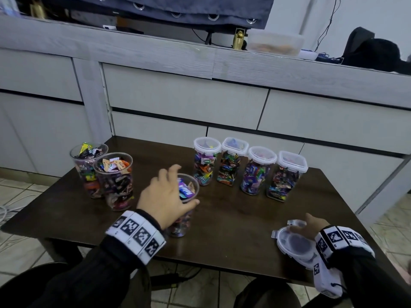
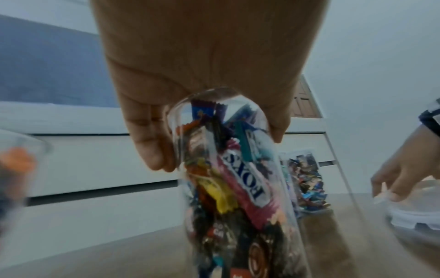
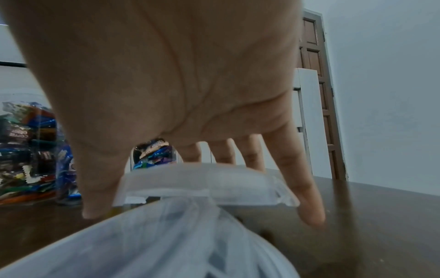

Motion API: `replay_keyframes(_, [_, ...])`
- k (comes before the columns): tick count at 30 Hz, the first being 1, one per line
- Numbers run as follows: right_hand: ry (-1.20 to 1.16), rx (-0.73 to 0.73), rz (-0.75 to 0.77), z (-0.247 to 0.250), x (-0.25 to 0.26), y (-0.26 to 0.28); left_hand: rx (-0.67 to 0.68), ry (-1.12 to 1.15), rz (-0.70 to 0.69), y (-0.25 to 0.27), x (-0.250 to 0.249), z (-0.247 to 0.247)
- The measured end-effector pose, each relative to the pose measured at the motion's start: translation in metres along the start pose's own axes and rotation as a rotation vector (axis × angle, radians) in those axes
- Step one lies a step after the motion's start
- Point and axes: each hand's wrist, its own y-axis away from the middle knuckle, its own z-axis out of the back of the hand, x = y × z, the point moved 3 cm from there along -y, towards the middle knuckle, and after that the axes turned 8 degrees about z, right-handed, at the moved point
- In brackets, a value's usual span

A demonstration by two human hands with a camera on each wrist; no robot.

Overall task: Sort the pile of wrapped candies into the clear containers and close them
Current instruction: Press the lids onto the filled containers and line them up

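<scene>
The open container (image 1: 185, 205), packed with wrapped candies (image 1: 186, 189), stands near the front middle of the desk (image 1: 233, 214) with the left hand (image 1: 165, 197) wrapped round its upper part, thumb on one side and fingers curled on the other just under the rim. The right hand (image 1: 308, 226) rests at the desk's front right on a clear lid (image 1: 293, 243), fingers spread over its top and tips at its edge; whether it is lifted off the wood I cannot tell. Four lidded containers (image 1: 249, 167) stand in a row further back, and two more open containers (image 1: 104, 176) heaped with candies wait at the left. The risk I see is in the closing: candies stand up to the rim, so the lid may sit crooked or trap a wrapper, and pressing hard could tip the tall container if the left grip loosens.
</scene>
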Motion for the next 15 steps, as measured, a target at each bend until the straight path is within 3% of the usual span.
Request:
replay_keyframes(7, [0.01, -0.039, 0.095, 0.016, 0.011, 0.005, 0.093, 0.142, -0.223, -0.028, -0.064, -0.019])
replay_keyframes(11, [0.007, -0.126, 0.231, 0.039, 0.034, 0.021, 0.127, 0.31, -0.262, -0.036, -0.079, -0.028])
replay_keyframes(15, [-0.051, -0.275, 0.406, 0.073, 0.072, 0.049, 0.211, 0.54, -0.215, -0.036, -0.079, -0.043])
